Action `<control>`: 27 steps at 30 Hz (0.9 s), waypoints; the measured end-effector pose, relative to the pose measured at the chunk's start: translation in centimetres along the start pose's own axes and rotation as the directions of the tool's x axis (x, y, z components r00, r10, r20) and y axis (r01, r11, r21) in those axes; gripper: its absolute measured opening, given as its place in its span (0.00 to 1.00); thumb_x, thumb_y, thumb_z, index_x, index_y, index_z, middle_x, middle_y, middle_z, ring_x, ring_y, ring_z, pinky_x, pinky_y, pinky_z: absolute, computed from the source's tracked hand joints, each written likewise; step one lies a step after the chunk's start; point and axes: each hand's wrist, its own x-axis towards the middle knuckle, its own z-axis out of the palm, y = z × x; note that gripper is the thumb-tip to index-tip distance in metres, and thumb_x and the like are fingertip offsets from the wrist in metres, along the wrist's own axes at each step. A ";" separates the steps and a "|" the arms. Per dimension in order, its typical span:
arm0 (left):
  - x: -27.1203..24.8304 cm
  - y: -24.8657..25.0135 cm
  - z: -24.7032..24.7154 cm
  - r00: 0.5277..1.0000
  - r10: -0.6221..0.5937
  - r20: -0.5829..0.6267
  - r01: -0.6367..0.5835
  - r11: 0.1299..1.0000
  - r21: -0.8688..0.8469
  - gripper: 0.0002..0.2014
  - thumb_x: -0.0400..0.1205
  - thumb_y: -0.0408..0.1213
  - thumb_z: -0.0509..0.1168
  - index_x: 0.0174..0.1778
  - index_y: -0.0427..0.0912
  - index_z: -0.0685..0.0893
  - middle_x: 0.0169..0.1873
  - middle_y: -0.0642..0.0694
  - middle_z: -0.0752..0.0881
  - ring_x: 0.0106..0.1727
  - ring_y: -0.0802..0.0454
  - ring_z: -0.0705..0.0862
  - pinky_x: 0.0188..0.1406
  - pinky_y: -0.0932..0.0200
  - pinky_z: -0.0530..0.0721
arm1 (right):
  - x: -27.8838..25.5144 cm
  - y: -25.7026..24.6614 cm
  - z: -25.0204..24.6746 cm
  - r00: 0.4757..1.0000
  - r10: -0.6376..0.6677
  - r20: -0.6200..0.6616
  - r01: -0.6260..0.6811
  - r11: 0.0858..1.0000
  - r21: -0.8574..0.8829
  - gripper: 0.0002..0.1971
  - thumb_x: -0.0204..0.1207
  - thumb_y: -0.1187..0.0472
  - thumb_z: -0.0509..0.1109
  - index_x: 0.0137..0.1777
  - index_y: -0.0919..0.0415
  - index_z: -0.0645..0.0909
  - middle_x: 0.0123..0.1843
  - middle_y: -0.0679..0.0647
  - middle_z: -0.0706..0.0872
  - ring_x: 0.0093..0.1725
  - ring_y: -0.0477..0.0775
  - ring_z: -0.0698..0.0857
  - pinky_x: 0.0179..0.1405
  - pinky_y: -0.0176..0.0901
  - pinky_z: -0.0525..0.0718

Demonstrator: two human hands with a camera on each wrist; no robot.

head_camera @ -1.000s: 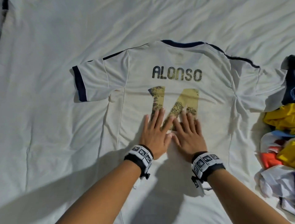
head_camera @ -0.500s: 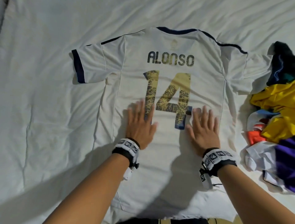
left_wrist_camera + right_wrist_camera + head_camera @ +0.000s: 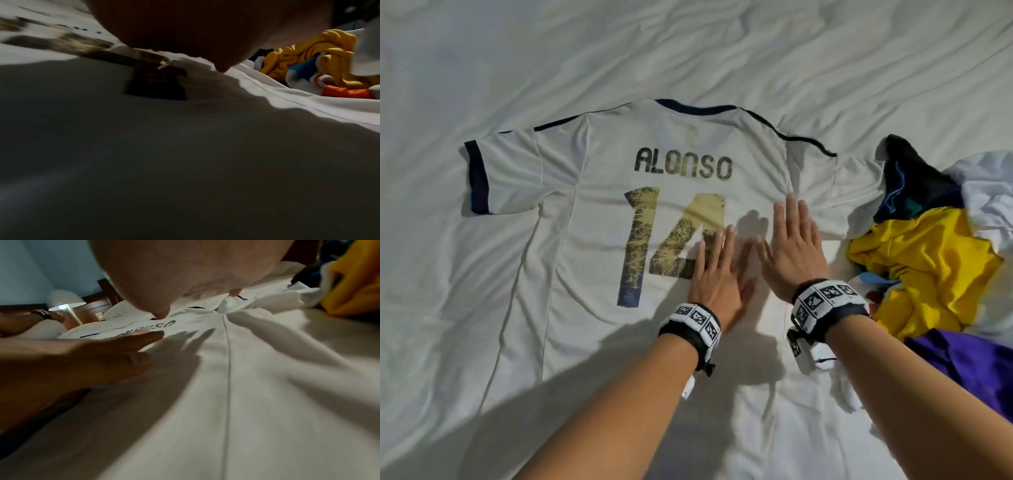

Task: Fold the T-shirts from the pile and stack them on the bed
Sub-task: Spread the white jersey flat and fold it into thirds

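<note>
A white T-shirt [image 3: 585, 260] with navy trim lies spread back-up on the bed, printed ALONSO and 14. My left hand [image 3: 717, 270] lies flat with straight fingers on the shirt, over the lower right of the 14. Just to its right, my right hand [image 3: 792, 240] is flat too, fingers reaching toward the right armpit seam; in the right wrist view it hovers slightly above the cloth [image 3: 226, 369]. The pile of T-shirts [image 3: 928, 260] sits at the right, covering the shirt's right sleeve. In the left wrist view, the shaded shirt [image 3: 185, 146] fills the frame.
The white bedsheet [image 3: 448, 342] is wrinkled all round the shirt. The pile holds yellow, black, purple [image 3: 969, 363] and white garments, plus an orange piece [image 3: 347, 93]. A lit bedside lamp [image 3: 68, 305] and wooden headboard stand beyond the far end of the bed.
Both hands have slid rightward across the shirt: the left from left of the 14 to its right part, the right up toward the right armpit. The head view shifted.
</note>
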 end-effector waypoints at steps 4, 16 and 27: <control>3.1 1.6 1.0 0.999 -0.041 -0.020 0.041 0.999 -0.001 0.36 0.85 0.52 0.27 0.91 0.44 0.46 0.85 0.37 0.28 0.88 0.35 0.31 0.86 0.30 0.40 | 4.5 4.4 -0.2 0.995 -0.036 0.096 0.045 0.995 -0.087 0.36 0.88 0.36 0.36 0.90 0.54 0.33 0.89 0.55 0.27 0.87 0.57 0.27 0.87 0.58 0.33; 3.7 4.2 -1.1 0.981 -0.178 -0.077 0.170 0.980 -0.105 0.29 0.88 0.54 0.51 0.84 0.46 0.64 0.84 0.32 0.62 0.85 0.31 0.60 0.82 0.27 0.56 | 7.7 9.7 -4.0 0.933 0.360 0.005 -0.356 0.921 0.158 0.33 0.87 0.44 0.51 0.82 0.69 0.62 0.82 0.71 0.64 0.78 0.72 0.68 0.73 0.67 0.73; 7.3 12.2 -2.8 0.954 -0.273 -0.119 0.231 0.930 -0.287 0.30 0.71 0.67 0.66 0.53 0.43 0.78 0.46 0.42 0.83 0.44 0.39 0.83 0.41 0.48 0.78 | 13.6 10.2 -5.4 0.985 0.170 -0.015 -0.169 0.983 0.075 0.33 0.83 0.50 0.65 0.85 0.57 0.59 0.85 0.57 0.65 0.87 0.62 0.57 0.85 0.67 0.47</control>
